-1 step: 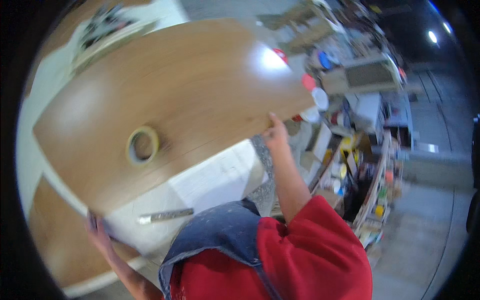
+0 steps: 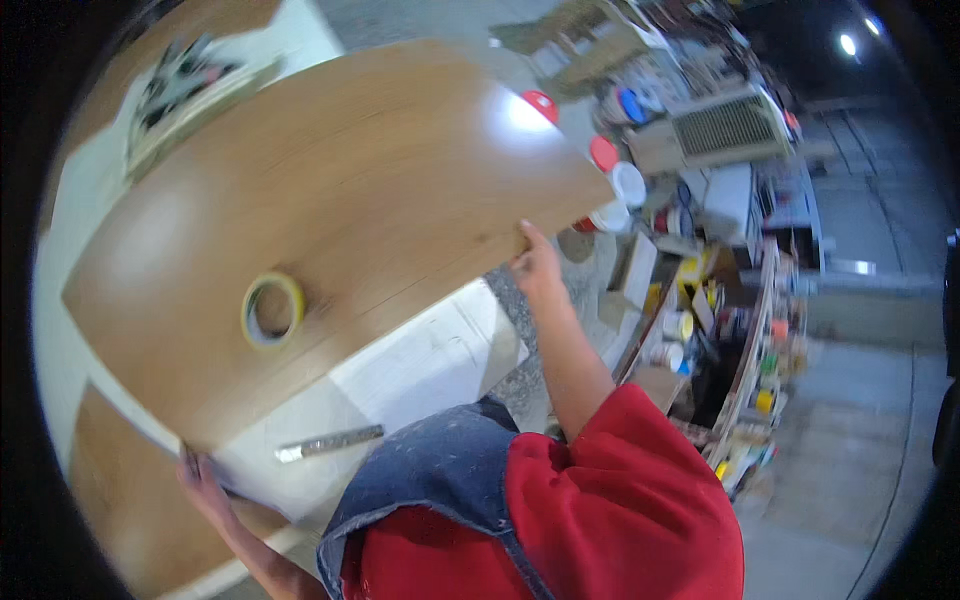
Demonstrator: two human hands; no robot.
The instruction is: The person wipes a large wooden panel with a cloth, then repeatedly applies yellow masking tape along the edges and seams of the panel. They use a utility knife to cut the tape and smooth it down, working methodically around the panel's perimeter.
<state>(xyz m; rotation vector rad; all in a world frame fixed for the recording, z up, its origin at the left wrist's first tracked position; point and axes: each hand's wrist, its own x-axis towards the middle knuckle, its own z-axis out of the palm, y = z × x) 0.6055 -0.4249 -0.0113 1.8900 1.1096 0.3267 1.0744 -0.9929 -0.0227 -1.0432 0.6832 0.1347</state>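
Note:
A large wood-grain panel [image 2: 390,180] spans the middle of the view, tilted across a white surface. My right hand [image 2: 537,264] grips its near edge toward the right corner, thumb on top and the other fingers mostly out of sight. At the panel's near left corner, my left hand [image 2: 204,482] holds the edge, its fingers partly hidden. A yellowish roll of tape [image 2: 297,300] rests on the panel's left half. Between my hands, a slim grey tool with a pale end [image 2: 328,443] lies on the white surface [image 2: 430,345], close to my blue apron.
Another wood-grain board [image 2: 130,490] lies at lower left. Far left, a pale tray [image 2: 200,112] carries dark tools. Right of the panel stand several buckets, a white one [image 2: 628,184] among them, a louvred panel [image 2: 725,127] and a cluttered long bin [image 2: 735,375].
Hands, panel and tape appear slightly farther left in the view, and the background has shifted as well. Both hands keep their places on the panel's edge. The picture is sharper.

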